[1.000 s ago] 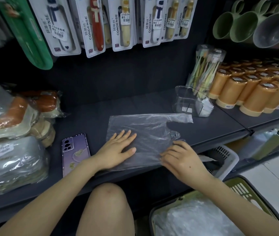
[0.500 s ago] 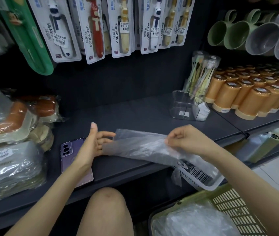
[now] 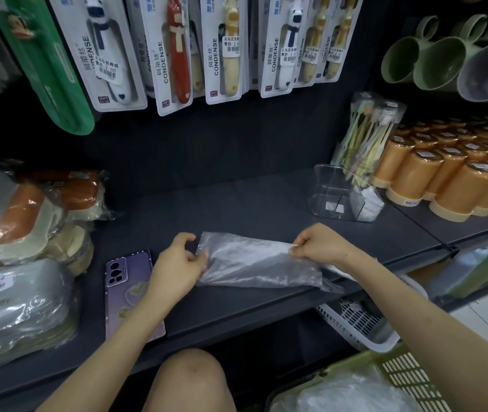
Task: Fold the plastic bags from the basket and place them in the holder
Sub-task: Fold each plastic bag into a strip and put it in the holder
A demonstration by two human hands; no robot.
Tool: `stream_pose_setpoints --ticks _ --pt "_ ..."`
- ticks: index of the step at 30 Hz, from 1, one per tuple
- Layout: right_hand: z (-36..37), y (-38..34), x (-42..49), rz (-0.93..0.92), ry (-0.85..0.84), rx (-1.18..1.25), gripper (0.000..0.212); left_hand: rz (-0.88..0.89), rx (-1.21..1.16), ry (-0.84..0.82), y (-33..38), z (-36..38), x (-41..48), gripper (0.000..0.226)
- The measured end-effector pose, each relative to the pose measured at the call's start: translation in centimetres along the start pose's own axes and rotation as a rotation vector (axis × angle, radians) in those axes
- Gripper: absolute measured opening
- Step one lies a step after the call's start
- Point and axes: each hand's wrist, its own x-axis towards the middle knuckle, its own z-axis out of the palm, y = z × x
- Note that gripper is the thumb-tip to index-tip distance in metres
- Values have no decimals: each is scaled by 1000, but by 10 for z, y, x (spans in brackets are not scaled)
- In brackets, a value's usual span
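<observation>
My left hand point(image 3: 177, 270) pinches one end of the thin clear plastic bag point(image 3: 254, 263), and my right hand point(image 3: 320, 243) pinches the other. The bag stretches between my fingers, its lower edge on the dark shelf point(image 3: 237, 209).

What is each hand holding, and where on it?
Both hold the plastic bag: the left hand pinches its left end, the right hand its right end.

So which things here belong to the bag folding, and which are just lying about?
Job: bag, pinched by left hand and right hand; green basket of bags; holder.
Lying about: phone, orange cups, toothbrush packs, mugs.
</observation>
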Motion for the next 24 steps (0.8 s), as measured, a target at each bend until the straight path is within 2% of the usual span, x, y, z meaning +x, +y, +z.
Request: stream_pose_setpoints --ticks 3,5,7,9,10,12,14,21,22,24 --pt "1 2 1 -10 18 -20 15 64 254 101 5 2 -1 39" --pt "1 2 1 -17 24 -39 16 254 462 217 3 4 0 34" --pt "1 2 3 -22 19 -58 15 491 541 289 2 11 -1 38" --pt "0 2 3 -20 16 -64 15 651 528 177 3 18 -1 46" --pt "0 1 3 -17 15 -62 15 672 521 81 4 22 -1 54" --pt "-1 2 4 -14 4 -56 15 605 523 -135 7 25 -1 86" --pt "-1 2 5 -11 -11 -38 14 519 563 -277 5 29 0 114" --pt "-15 3 -1 -11 -72 162 7 445 675 -334 4 33 -1 126" --pt "-18 2 -5 -20 -37 163 7 447 685 -337 5 33 -1 126" --pt "-16 -4 -11 -73 187 -112 24 444 692 -337 5 33 -1 125"
